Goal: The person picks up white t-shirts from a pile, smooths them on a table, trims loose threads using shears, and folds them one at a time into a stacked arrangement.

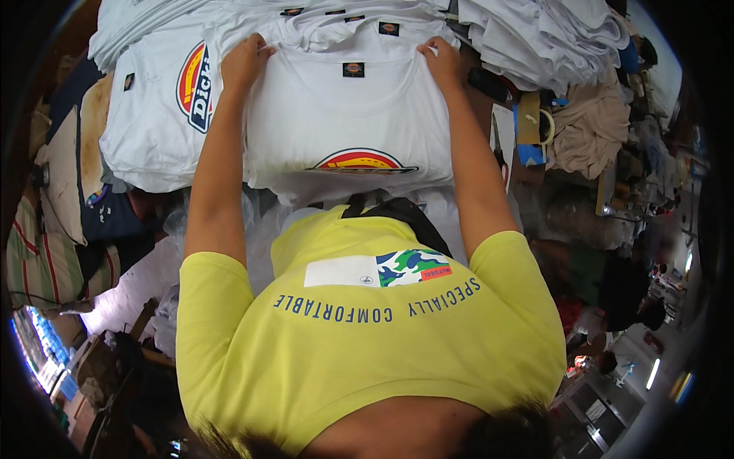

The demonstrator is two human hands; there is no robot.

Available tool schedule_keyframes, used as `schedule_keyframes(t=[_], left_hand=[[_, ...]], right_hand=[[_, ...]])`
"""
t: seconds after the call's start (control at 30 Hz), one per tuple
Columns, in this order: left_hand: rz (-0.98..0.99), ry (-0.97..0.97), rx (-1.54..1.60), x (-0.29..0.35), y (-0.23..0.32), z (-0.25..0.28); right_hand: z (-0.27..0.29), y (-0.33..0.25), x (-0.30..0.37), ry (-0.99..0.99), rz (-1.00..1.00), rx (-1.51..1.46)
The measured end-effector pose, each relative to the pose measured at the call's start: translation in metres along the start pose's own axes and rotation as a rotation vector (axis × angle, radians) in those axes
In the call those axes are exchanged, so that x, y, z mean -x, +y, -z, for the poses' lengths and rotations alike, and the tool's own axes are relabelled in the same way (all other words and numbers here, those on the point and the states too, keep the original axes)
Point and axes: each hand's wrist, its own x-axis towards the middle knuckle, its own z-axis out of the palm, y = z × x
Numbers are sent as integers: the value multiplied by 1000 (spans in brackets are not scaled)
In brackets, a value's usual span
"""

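A: How are the arms posed?
B: Both reach away from the wearer, elbows nearly straight, roughly parallel. The left forearm (215, 164) runs up toward eleven o'clock, the right forearm (479, 157) toward one, with the white T-shirt (344, 115) between them at twelve.

A: What lies around it?
B: A heap of white cloth (543, 42) at one o'clock, and at ten another white shirt (149, 134) with a colored print.

A: And the hands?
B: The left hand (248, 63) is narrow, fingers and thumb closed on the shirt's upper corner at eleven o'clock. The right hand (442, 61), at one, pinches the opposite corner just as narrowly.

A: Which way does the shirt point?
B: Its neckline faces twelve, and its folded edge faces the wearer at six. The visible panel's long axis runs from nine to three.

A: Any markings on it?
B: A red and yellow arched print (365, 160), cut by the folded edge, its arch toward twelve. Smaller still, a black neck label (353, 69) sits inside the collar.
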Motion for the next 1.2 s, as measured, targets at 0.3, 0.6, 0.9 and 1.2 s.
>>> schedule_keyframes(t=[0.3, 0.6, 0.9, 1.2], left_hand=[[-134, 52, 14, 152, 72, -17], [-88, 87, -292, 76, 36, -45], [-73, 94, -362, 48, 33, -54], [-190, 384, -151, 48, 95, -46]], right_hand=[[15, -35, 157, -135, 249, 204], [-9, -22, 85, 3, 263, 440], [-6, 4, 43, -99, 133, -160], [120, 70, 207, -128, -318, -683]])
